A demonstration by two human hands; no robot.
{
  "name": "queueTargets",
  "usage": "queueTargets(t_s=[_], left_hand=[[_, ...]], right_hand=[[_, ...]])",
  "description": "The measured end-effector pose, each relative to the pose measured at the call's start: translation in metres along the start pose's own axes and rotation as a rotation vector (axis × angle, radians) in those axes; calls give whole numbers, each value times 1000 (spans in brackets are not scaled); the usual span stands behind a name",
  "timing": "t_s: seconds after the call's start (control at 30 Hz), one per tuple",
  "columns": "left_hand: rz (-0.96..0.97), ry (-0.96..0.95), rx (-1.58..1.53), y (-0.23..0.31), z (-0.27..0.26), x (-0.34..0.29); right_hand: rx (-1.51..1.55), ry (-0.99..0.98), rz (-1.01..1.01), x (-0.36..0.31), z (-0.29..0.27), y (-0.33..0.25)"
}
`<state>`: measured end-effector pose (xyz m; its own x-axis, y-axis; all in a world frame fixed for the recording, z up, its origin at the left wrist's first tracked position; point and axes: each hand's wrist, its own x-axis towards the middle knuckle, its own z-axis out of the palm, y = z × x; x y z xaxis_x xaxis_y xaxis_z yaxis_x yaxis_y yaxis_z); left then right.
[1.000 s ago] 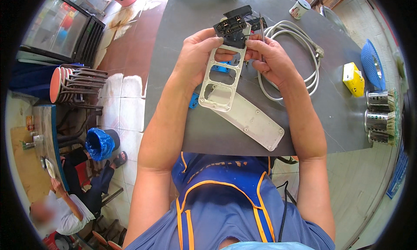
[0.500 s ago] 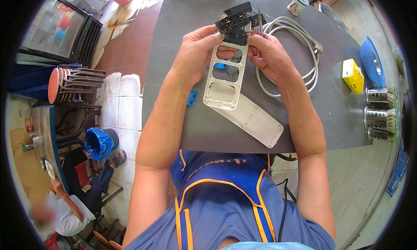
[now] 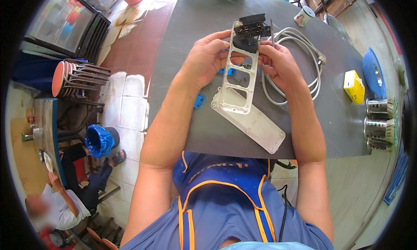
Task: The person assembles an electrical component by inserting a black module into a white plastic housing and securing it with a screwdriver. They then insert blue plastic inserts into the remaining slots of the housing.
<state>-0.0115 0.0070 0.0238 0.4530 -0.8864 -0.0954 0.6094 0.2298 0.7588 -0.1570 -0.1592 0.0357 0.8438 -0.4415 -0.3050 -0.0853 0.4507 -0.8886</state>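
Note:
A white power-strip frame (image 3: 236,109) with a row of openings is raised over the table, tilted. My left hand (image 3: 206,54) is closed on its left edge near the top. Black socket parts (image 3: 252,29) with brass-coloured contacts sit at the frame's upper end. My right hand (image 3: 281,61) is closed at the frame's right side, fingers around a thin dark rod-like tool (image 3: 272,31) that points up beside the sockets; its kind is unclear. Beneath lies the white back cover (image 3: 265,128). Blue plastic pieces (image 3: 200,101) and several small screws (image 3: 244,80) rest on the table.
A coiled grey cable (image 3: 319,74) with a plug lies right of my right hand. Farther right are a yellow tissue pack (image 3: 354,87), a blue basket (image 3: 372,71) and metal utensil holders (image 3: 375,124). A white cup (image 3: 304,16) stands behind. At left, a person sits near a blue-lined bin (image 3: 99,141).
The view has shifted slightly, so the table and things appear lower and to the right. The frame hangs a little more upright, with both hands still holding as before.

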Motion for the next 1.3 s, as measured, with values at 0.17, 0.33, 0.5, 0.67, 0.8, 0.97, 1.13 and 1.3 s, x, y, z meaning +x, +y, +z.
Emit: queueTargets(t_s=[0.17, 0.33, 0.5, 0.67, 0.8, 0.97, 1.13, 1.3], left_hand=[[-2, 3, 33, 0, -2, -1], [18, -144, -58, 1, 4, -3], [58, -261, -83, -1, 7, -6], [52, -228, -90, -3, 6, -7], [67, -176, -123, -5, 4, -4], [76, -174, -153, -5, 3, -4], [84, -173, -178, -5, 3, -3], [101, -160, -169, -5, 3, -2]], right_hand=[[-31, -26, 25, -7, 3, -7], [46, -27, 10, -5, -8, -4], [79, -122, 41, -3, -27, -12], [336, -250, 195, -2, -23, -25], [601, -386, 306, 6, -41, -31], [667, -358, 363, 6, -30, -40], [708, -387, 375, 4, -23, -43], [731, -394, 361, 1, -20, -42]])
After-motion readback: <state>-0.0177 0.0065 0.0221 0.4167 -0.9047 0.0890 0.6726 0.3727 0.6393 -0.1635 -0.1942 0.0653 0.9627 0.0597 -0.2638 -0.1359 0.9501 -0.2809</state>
